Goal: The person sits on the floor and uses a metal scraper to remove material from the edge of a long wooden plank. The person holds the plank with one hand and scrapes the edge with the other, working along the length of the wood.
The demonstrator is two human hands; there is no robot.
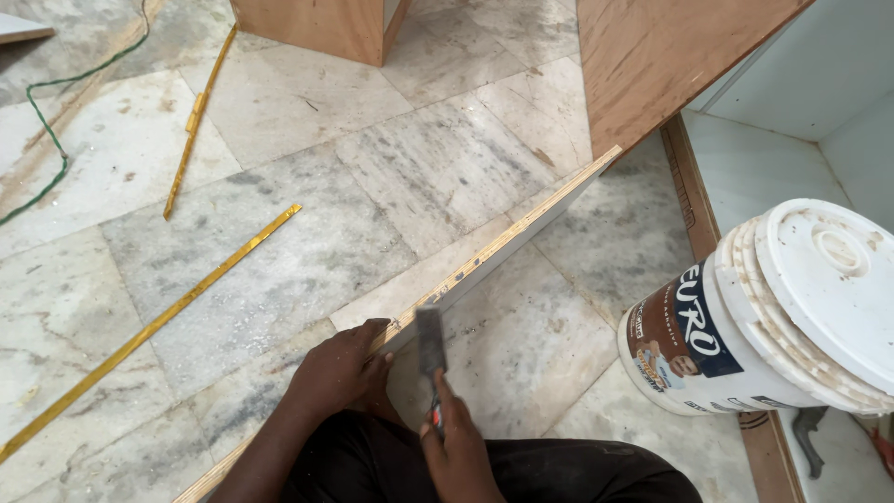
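Right hand [458, 445] clenched on blurred grey hammer [430, 343], left hand [337, 371] gripping long thin plywood strip [503, 244] on edge, white lidded plastic bucket [745, 326] with blue-brown label right, brass strips [149, 328] on grey marble floor [307, 140]

The floor [307, 168] is polished marble in large grey-white slabs with darker veins, dusty and speckled with fine debris. 2 thin yellow strips lie on it at the left: a long one [154, 326] running diagonally from the near left, and a shorter one [197, 116] farther off. A green cord [45, 121] snakes along the far left edge. At the far middle stands the corner of a brown plywood box [321, 26]. A large plywood panel [666, 56] leans at the far right above a white cabinet interior [792, 140]. A white plastic bucket [745, 326] with a lid sits at the right. Light is even and soft.
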